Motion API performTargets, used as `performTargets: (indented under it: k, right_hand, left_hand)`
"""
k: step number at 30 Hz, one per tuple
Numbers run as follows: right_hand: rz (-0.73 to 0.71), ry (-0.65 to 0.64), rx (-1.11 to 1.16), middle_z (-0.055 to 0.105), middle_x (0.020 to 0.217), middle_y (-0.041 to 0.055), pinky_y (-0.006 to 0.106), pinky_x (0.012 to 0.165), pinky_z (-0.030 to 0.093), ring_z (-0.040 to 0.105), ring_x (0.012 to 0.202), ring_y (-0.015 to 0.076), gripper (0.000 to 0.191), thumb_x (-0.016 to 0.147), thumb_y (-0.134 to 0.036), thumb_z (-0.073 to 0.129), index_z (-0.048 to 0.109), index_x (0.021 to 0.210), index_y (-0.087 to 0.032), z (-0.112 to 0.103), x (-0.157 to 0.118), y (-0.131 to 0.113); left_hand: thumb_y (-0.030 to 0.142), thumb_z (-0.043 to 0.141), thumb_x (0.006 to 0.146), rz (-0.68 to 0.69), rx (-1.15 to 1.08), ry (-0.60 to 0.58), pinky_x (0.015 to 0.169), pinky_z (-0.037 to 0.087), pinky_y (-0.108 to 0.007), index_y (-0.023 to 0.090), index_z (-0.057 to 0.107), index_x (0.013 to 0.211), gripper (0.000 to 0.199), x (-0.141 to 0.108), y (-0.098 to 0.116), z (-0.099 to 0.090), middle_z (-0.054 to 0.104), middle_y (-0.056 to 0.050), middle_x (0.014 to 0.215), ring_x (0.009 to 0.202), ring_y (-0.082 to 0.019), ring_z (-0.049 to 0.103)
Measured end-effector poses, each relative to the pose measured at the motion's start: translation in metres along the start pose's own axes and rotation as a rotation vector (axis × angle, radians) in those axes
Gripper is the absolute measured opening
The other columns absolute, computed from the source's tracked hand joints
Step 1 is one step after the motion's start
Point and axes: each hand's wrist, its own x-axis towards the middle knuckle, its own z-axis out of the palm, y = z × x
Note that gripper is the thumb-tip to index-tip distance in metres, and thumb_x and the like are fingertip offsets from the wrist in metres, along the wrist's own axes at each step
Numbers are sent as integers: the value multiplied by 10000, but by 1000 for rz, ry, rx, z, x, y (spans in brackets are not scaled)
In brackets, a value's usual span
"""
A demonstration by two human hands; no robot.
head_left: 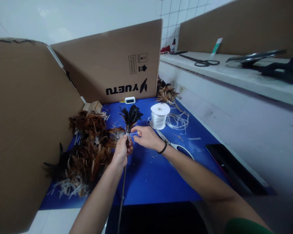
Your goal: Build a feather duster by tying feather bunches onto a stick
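Note:
My left hand (pixel 122 151) is closed around the upper part of a thin stick (pixel 122 191) with a bunch of dark feathers (pixel 131 117) at its top, like a feather duster being bound. The stick slants down toward my lap. Just right of it, my right hand (pixel 147 136) pinches a white plastic strip (pixel 134 133) that runs to the base of the feathers. Brown feather bundles (pixel 92 156) lie heaped to the left, the nearest reaching close to my left hand. A spool of white strip (pixel 158 118) stands beyond my right hand, and scissors (pixel 183 150) lie partly under my right forearm.
Cardboard panels (pixel 92 61) wall off the left and back of the blue table (pixel 156 182). More feathers (pixel 167 92) and loose strips (pixel 179 122) lie at the back right. A small white digital device (pixel 130 100) sits at the back, a black tablet (pixel 236 169) at right.

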Motion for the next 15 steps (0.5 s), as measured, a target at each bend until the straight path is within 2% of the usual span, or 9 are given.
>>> performTargets:
  k: [3,5,8,10,12,15]
  right_hand:
    - [-40,-74,-65,522,592,-51,214,548,289,447,537,96,315,671,-207,584,594,986,-218,-9,-4,-9]
    - [-52,-117,-108,553,627,-42,218,555,295,487,566,111,346,668,-303,641,569,997,-223,-10,-5,-11]
    - [-86,-103,-214,611,711,-13,235,571,295,522,605,132,383,664,-451,674,582,959,-225,-5,-5,-9]
    - [-126,-86,-253,647,795,1,241,596,301,543,646,134,250,737,-424,624,615,896,-231,-1,-5,-5]
    - [-149,-72,-240,663,840,2,240,622,307,557,687,126,139,812,-329,547,645,843,-235,2,-3,-1]
    - [-107,-62,-156,652,744,-8,227,605,303,535,643,105,156,817,-243,513,665,792,-221,2,0,3]
  left_hand:
    - [372,507,767,-13,-15,5,346,143,-153,171,455,716,214,2,-1,-1,411,62,493,326,-28,307]
    - [351,512,763,-26,-9,37,352,172,-155,169,460,711,196,3,-2,0,405,64,488,330,-31,315]
    - [342,515,758,-38,11,80,349,174,-162,172,450,685,197,4,-2,2,371,73,467,319,-33,297]
    - [354,511,763,-40,14,59,345,151,-162,176,445,687,204,4,-3,3,365,74,465,313,-34,291]
    - [370,502,772,-47,14,14,342,130,-160,177,449,704,212,4,-4,3,394,66,485,315,-33,295]
    - [384,499,783,-59,16,-23,339,112,-156,175,444,708,229,6,-6,2,419,57,515,321,-27,289]
